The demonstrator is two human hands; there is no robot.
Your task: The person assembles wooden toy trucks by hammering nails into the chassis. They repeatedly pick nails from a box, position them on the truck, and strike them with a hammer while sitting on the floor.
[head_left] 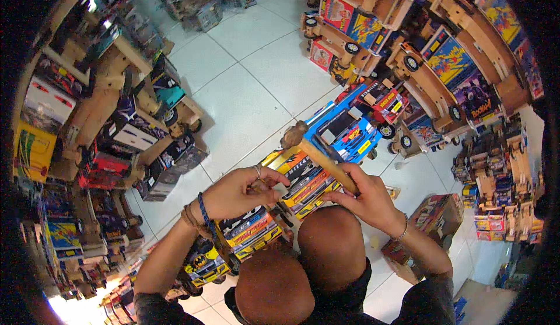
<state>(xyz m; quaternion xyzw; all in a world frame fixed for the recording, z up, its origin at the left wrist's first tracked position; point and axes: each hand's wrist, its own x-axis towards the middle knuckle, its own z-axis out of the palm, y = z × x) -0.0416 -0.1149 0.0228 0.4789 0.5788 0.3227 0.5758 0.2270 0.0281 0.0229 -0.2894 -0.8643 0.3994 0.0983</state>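
Your right hand (366, 195) grips the hammer (326, 163); hold your half-curled left hand (233, 194), contents indiscernible, clear of its swing.

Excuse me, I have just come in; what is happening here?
The person's right hand grips a wooden-handled hammer, its head near the blue toy truck. The left hand is by the yellow-and-black toy truck, fingers curled; whether it holds something small is unclear. Other toy trucks are stacked on both sides.
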